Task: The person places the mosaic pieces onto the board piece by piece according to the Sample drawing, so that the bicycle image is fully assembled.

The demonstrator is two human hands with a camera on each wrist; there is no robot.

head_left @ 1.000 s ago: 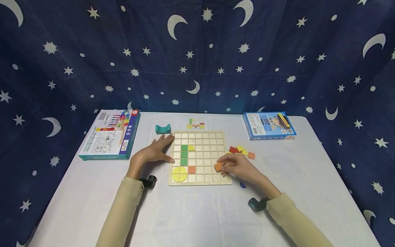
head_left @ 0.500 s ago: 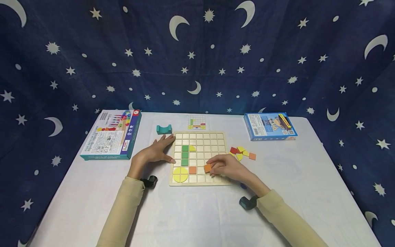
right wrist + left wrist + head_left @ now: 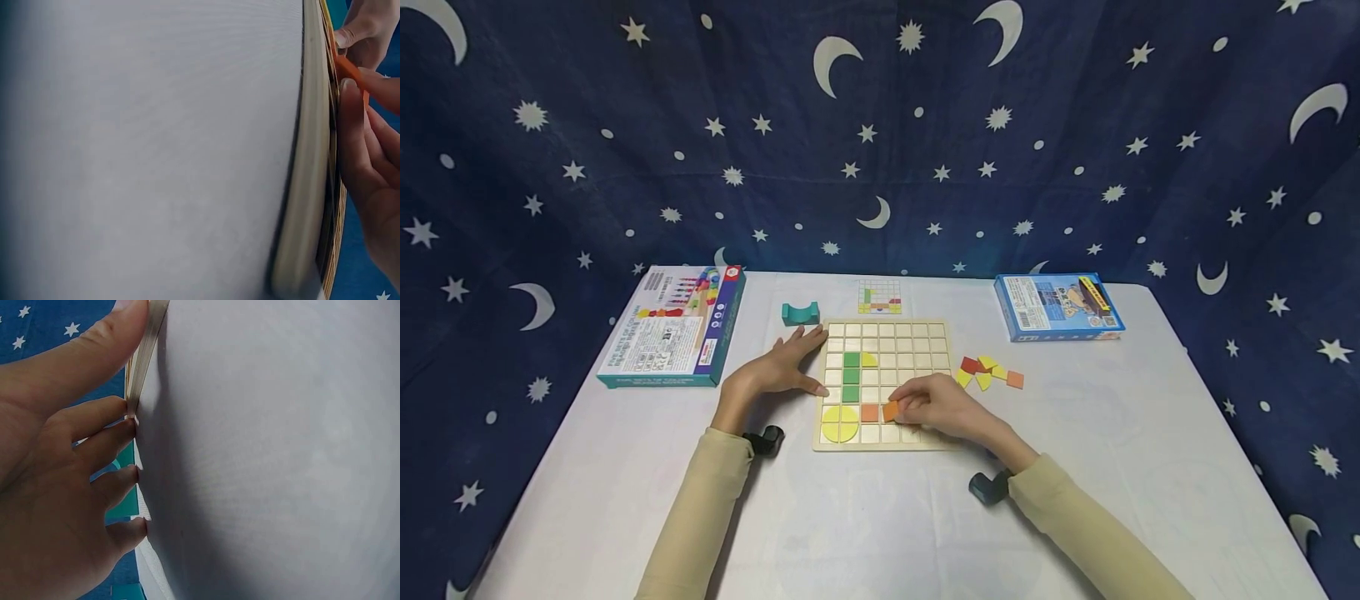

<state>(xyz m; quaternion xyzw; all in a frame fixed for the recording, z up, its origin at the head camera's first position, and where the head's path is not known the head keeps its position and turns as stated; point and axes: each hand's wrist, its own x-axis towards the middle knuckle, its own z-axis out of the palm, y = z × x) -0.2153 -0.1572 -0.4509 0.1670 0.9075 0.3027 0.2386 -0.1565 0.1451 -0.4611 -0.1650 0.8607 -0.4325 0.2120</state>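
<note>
A wooden grid board (image 3: 905,360) lies flat on a white-covered bench (image 3: 820,533), centred before a seated or standing person, presumably so both hands reach it easily. The left hand (image 3: 778,367) rests at the board's left side, its grip spread, thumb and fingers apart along the edge; this looks like bracing, to keep the board from sliding. The right hand (image 3: 936,406) pinches an orange square tile (image 3: 891,411) between thumb and fingertips, over the lower part of the board, just right of a seated orange tile (image 3: 869,412). The held tile is tilted, seen edge-on in the right wrist view; holding it by its sides probably leaves a free edge to meet the cell. Three green squares (image 3: 851,377) form a column, a yellow quarter-circle (image 3: 868,360) sits beside the top one, and a yellow circle (image 3: 831,417) fills the lower-left corner. Loose yellow, red and orange pieces (image 3: 998,372) lie just off the right edge, handy for the right hand. A small printed grid card (image 3: 880,297) sits beyond the board, likely to stay readable. A teal arched block (image 3: 801,314) and two boxes (image 3: 662,333) stand out of the way.
</note>
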